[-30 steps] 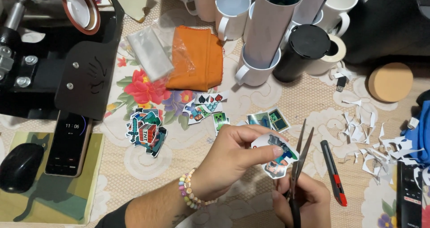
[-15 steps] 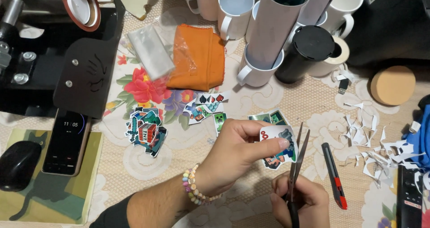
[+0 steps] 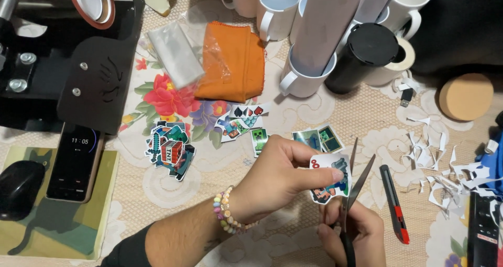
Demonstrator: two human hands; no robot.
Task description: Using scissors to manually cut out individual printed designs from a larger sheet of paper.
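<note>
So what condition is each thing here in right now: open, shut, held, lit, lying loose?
Scissors: blades open, in the right hand.
Printed cutout: pinched in the left hand, at the blades.
Phone: screen lit, lying flat.
Utility knife: lying on the tablecloth; blade not visible.
Black tumbler: upright, lid on.
Finished cutouts: lying loose in a pile.
Paper scraps: scattered.
Orange cloth: folded.

A pastel beaded bracelet [image 3: 226, 219] circles the left wrist, below a dark sleeve [image 3: 126, 251] edge.

A dark phone screen [image 3: 73, 162] lies left; a clear packet [image 3: 174, 55] lies beside orange cloth [image 3: 233, 60].
</note>
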